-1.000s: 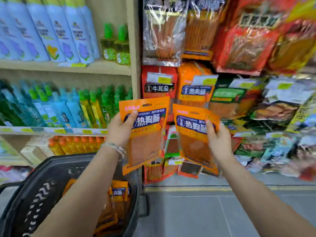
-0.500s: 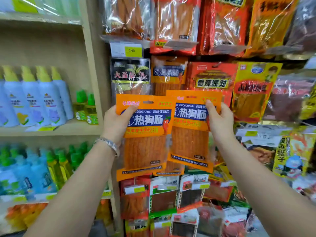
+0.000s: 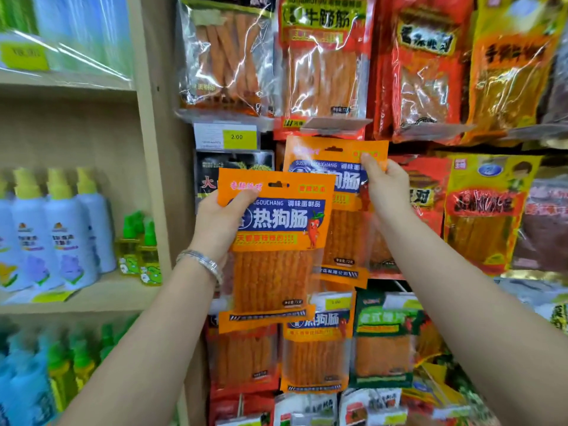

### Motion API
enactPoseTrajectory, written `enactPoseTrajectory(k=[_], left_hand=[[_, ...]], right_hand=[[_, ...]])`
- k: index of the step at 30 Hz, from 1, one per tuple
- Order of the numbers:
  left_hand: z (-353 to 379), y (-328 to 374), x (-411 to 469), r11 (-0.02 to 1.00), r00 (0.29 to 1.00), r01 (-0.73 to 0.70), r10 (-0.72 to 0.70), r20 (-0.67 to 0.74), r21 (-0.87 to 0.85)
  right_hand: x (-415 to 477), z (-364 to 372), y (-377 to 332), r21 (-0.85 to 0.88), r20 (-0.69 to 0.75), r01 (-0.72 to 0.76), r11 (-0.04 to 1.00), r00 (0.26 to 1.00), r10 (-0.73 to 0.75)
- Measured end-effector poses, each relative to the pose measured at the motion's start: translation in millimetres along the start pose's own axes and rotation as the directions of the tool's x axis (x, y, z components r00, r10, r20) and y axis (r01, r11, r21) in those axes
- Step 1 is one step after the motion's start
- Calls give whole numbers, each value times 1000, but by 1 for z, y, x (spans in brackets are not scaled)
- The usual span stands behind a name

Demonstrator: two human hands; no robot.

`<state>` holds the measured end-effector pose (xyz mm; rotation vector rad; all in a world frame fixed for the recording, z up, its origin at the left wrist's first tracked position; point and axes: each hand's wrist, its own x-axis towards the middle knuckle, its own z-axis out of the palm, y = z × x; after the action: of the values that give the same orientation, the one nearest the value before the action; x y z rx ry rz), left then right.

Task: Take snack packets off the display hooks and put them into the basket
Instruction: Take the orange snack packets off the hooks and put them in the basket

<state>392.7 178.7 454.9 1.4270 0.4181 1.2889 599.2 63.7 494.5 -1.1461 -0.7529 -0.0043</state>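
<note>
Packets first: two orange snack packets of the same kind are held up in front of the display. The near packet (image 3: 276, 241) has a flat orange header with a dark hang slot, a blue band with large white characters, a small red chilli figure at the band's right end, a yellow-green strip of red lettering below it, and a clear window showing rows of orange-red sticks; a dark-striped orange hem closes the bottom. The far packet (image 3: 341, 210) matches it, sits higher and to the right, and is partly covered by the near one along its lower left.

The left hand (image 3: 219, 224) pinches the near packet at its upper left edge, thumb across the front over the blue band, the other fingers hidden behind. A silver bracelet (image 3: 203, 265) circles that wrist. The right hand (image 3: 387, 189) pinches the far packet at its upper right corner, thumb on the front of the header, fingers behind.

More orange packets of the same print hang lower on the rack (image 3: 316, 348), with red, yellow and clear bags around and above. A yellow price tag (image 3: 239, 138) sits above left. To the left, wooden shelves (image 3: 92, 296) carry pale spray bottles (image 3: 61, 241) and small green bottles (image 3: 138, 250).
</note>
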Motion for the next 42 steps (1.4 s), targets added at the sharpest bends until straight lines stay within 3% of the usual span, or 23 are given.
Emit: enactPoseTrajectory(k=[7, 13, 15, 18, 20, 22, 25, 28, 30, 33, 39, 42], left_hand=[[6, -9, 21, 1000, 1000, 21, -21, 7, -6], [9, -16, 29, 1000, 1000, 15, -15, -7, 8], [10, -16, 30, 1000, 1000, -2, 2, -11, 3], [11, -18, 31, 1000, 1000, 8, -8, -6, 16], [10, -18, 32, 999, 1000, 29, -29, -1, 23], [11, -19, 32, 999, 999, 32, -32, 5, 27], [12, -18, 31, 998, 999, 37, -38, 11, 47], [14, -17, 30, 998, 999, 32, -33, 26, 51], [17, -15, 29, 999, 999, 21, -23, 27, 50], [23, -14, 26, 999, 999, 18, -20, 32, 44], [45, -10, 25, 999, 994, 26, -28, 107, 20], [54, -9, 29, 979, 989, -122, 107, 100, 162]], right_hand=[[25, 10, 12, -40, 17, 5, 999, 1000, -4], [45, 23, 22, -210, 10, 78, 975, 997, -78], [51, 28, 27, -387, 18, 136, 912, 990, -140], [56, 32, 30, -643, 73, 221, 734, 971, -228], [59, 34, 30, -759, 103, 232, 608, 965, -239], [61, 33, 31, -805, 123, 227, 548, 968, -221], [58, 29, 41, -697, 154, 242, 675, 970, -189], [46, 22, 52, -464, 95, 171, 869, 985, -142], [35, 18, 54, -325, 61, 168, 931, 986, -156], [15, 11, 56, -268, 54, 222, 938, 975, -215], [-10, 11, 45, -88, 271, 120, 989, 958, -92], [-6, 7, 38, -67, 205, 163, 984, 968, -146]])
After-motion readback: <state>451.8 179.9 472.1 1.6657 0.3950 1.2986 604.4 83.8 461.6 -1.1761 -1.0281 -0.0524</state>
